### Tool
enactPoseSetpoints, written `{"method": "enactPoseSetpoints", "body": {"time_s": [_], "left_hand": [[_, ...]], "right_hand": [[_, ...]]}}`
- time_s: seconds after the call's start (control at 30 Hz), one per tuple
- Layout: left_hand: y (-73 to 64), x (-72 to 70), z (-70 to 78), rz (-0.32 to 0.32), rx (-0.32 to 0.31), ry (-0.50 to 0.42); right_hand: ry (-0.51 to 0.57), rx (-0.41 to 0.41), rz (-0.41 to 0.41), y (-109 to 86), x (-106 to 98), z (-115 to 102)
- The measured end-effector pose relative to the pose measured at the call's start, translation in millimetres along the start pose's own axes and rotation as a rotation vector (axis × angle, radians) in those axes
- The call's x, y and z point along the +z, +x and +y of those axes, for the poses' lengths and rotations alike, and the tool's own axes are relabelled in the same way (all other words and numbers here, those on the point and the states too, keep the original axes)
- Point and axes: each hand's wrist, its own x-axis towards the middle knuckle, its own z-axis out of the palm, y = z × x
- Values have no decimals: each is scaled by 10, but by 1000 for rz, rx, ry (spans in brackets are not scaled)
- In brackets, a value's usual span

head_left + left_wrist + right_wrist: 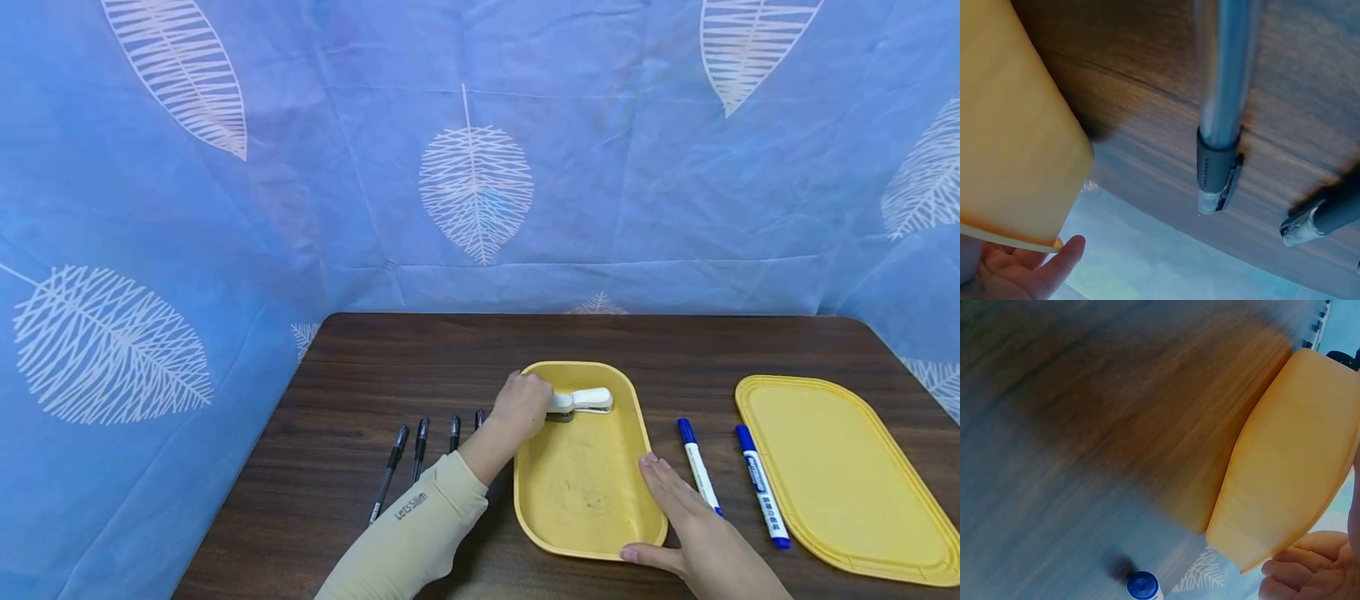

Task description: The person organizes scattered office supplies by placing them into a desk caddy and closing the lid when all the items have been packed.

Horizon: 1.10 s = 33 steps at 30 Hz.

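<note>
A yellow box (585,492) stands uncovered on the table, with a white stapler (592,400) inside near its far end. My left hand (521,404) reaches over the far left corner of the box and grips the stapler's left end, which the fingers hide. In the left wrist view, that hand (1022,272) shows past the box rim. With thumb and fingers spread, my right hand (697,533) rests against the near right corner of the box. In the right wrist view, its fingers (1300,565) lie by the rim.
Several black pens (392,467) lie left of the box, partly behind the left sleeve. To the right are two blue-capped white markers, one (701,473) close to my right hand, the other (765,492) along a yellow lid (847,475). A blue leaf-patterned cloth (585,167) hangs behind the table.
</note>
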Motion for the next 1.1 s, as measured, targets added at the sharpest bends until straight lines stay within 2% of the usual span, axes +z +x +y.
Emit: {"method": "enactPoseSetpoints", "body": {"time_s": [0.37,0.53,0.77,0.9,1.1], "left_hand": [[7,19,3,36,-12,-23],[-10,9,-19,33,2,-52],[-88,-29,-125,30,42,-286],[-130,-51,-184,61,65,-366],[-201,-100,-273,72,35,-493]], "right_hand": [[-3,30,-51,1,-32,-27],[-4,31,-50,6,-30,-27],[-5,4,-11,9,-34,-25],[-6,10,-17,6,-36,-25],[-11,19,-42,-4,-26,-34]]}}
